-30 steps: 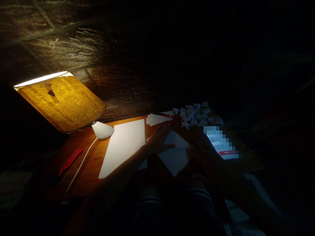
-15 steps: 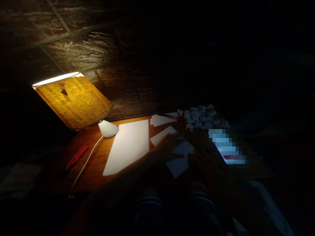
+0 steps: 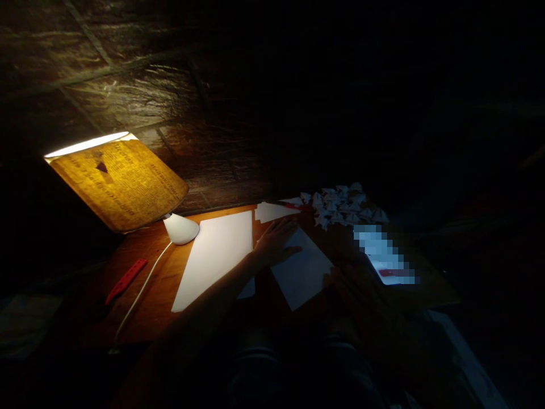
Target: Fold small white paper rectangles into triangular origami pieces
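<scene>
Left hand (image 3: 276,242) spread open on white sheet (image 3: 302,275), shadowed right hand (image 3: 351,284) at its edge, grip unclear

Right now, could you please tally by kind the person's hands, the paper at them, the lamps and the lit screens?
Hands: 2 (left hand, right hand)
Paper sheet at the hands: 1
Lamp: 1
Lit screen: 1
Total: 5

Folded papers (image 3: 339,205) blocking my far right, lit screen (image 3: 385,255) near my right hand (image 3: 353,281), bare counter (image 3: 129,293) along lamp cord (image 3: 150,276)
</scene>
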{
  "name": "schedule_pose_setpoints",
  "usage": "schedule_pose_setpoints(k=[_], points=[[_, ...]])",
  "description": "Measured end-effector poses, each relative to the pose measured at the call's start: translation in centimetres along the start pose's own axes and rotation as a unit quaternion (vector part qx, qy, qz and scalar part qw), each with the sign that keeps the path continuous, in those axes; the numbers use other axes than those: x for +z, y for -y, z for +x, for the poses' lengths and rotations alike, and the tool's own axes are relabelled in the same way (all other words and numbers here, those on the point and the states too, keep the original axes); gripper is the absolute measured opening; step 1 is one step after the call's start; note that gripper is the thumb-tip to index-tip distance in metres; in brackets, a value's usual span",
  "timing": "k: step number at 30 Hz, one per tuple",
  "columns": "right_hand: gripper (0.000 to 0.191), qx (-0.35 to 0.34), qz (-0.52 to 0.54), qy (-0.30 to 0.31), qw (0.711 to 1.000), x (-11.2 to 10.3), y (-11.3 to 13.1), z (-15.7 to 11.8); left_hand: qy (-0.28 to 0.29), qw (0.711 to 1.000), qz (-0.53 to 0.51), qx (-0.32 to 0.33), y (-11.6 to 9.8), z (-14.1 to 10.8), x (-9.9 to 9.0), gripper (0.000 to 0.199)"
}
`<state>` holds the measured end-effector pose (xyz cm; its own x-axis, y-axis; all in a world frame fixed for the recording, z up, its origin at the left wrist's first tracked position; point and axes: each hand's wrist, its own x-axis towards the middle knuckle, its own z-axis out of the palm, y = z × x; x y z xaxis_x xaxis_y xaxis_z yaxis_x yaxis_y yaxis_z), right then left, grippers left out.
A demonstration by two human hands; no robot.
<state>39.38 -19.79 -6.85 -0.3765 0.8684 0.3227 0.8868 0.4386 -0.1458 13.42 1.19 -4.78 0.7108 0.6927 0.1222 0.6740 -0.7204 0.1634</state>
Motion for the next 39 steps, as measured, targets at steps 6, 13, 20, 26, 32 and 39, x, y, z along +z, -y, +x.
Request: schedule_pose_setpoints(k=[6,13,20,26,32,39], points=[[0.087,0.02,-0.011,-0.015,1.0,-0.3,0.6,-0.3,-0.006,0.999,0.029,-0.018,0.1,0.7,-0.6,0.08],[0.075,0.034,-0.03,-0.041,0.998,-1.1,1.6,-0.8,-0.007,0.999,0.028,-0.027,0.3,0.7,-0.1,0.085],[0.061,0.075,0.01,-0.031,0.997,-0.7,1.4,2.1,-0.017,0.999,-0.025,-0.013,0.8,1.4,0.2,0.081],[0.052,0.189,0.017,-0.004,0.982,-0.5,1.4,6.2,-0.027,0.997,-0.067,-0.039,1.2,2.1,1.0,0.085],[0.038,0.301,0.062,0.097,0.947,0.2,-0.6,9.2,-0.14,0.959,-0.228,-0.088,1.6,1.8,1.3,0.063],[0.016,0.23,0.196,0.074,0.95,1.2,-2.7,9.2,-0.266,0.901,-0.325,-0.11,3.3,0.8,0.5,0.041]])
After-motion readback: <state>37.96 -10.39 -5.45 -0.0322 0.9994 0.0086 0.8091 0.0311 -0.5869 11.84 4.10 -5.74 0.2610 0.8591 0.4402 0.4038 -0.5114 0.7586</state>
